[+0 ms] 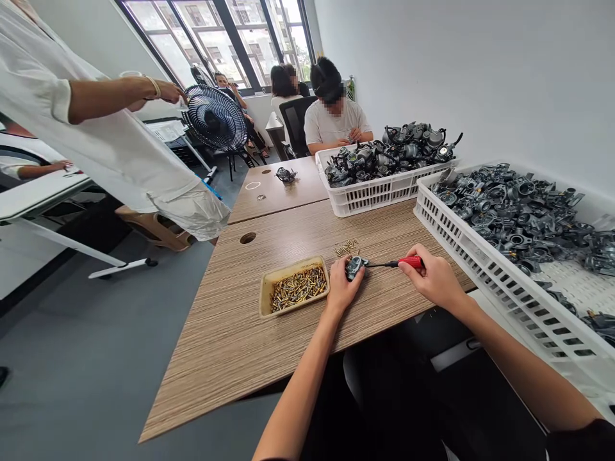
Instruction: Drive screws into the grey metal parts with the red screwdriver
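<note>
My left hand (342,286) grips a small grey metal carburetor body (355,266) against the wooden table. From the right, my right hand (435,279) holds a screwdriver (409,262) by its red handle. Its dark shaft points left, and the tip meets the side of the carburetor body; how far it goes in cannot be seen. Just beyond the left hand lies a small loose pile of brass pieces (346,247). Left of that hand stands a tan plastic box (265,298), with many small brass jets (300,287) inside.
A white crate (342,206) heaped with carburetors is at the table's far side. Another white crate (504,282) of metal bodies flanks my right arm. One carburetor (286,175) sits on the far table near a seated co-worker (336,121). A standing person (110,134) touches a fan (216,118).
</note>
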A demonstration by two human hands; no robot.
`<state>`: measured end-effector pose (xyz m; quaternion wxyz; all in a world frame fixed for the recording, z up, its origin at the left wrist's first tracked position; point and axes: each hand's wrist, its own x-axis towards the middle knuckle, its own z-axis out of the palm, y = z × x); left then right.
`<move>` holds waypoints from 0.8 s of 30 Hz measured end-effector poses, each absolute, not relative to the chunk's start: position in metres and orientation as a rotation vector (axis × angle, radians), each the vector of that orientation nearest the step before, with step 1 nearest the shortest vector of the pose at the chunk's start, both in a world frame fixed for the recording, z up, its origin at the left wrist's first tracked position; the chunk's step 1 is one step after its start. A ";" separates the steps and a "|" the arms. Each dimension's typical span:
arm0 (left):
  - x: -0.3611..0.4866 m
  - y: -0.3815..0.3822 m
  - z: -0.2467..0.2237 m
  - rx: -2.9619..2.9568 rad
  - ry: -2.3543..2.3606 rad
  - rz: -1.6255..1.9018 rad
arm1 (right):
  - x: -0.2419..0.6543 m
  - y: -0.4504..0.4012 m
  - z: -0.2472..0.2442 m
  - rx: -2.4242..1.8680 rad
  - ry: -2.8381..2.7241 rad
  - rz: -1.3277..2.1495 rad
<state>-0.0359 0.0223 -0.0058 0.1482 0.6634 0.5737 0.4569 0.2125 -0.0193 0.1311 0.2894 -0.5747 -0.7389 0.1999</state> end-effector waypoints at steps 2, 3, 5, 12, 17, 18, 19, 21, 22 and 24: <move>-0.036 0.022 -0.005 1.911 1.662 1.308 | 0.213 -0.019 0.132 -1.524 -1.962 0.529; -0.036 0.021 -0.005 1.915 1.664 1.304 | 0.213 -0.020 0.133 -1.518 -1.958 0.525; -0.036 0.021 -0.004 1.929 1.663 1.296 | 0.212 -0.020 0.133 -1.505 -1.953 0.517; -0.034 0.019 -0.004 2.037 1.672 1.251 | 0.213 -0.023 0.134 -1.490 -1.960 0.511; -0.032 0.015 0.000 2.194 1.669 1.217 | 0.214 -0.021 0.134 -1.481 -1.943 0.491; -0.032 0.014 0.001 2.226 1.669 1.210 | 0.215 -0.021 0.134 -1.479 -1.938 0.490; -0.032 0.013 0.002 2.259 1.668 1.201 | 0.215 -0.021 0.134 -1.479 -1.933 0.492; -0.031 0.011 0.004 2.324 1.661 1.174 | 0.215 -0.021 0.135 -1.481 -1.926 0.499; -0.031 0.011 0.004 2.352 1.658 1.159 | 0.215 -0.021 0.135 -1.483 -1.924 0.502; -0.030 0.010 0.005 2.389 1.654 1.134 | 0.215 -0.021 0.136 -1.482 -1.926 0.501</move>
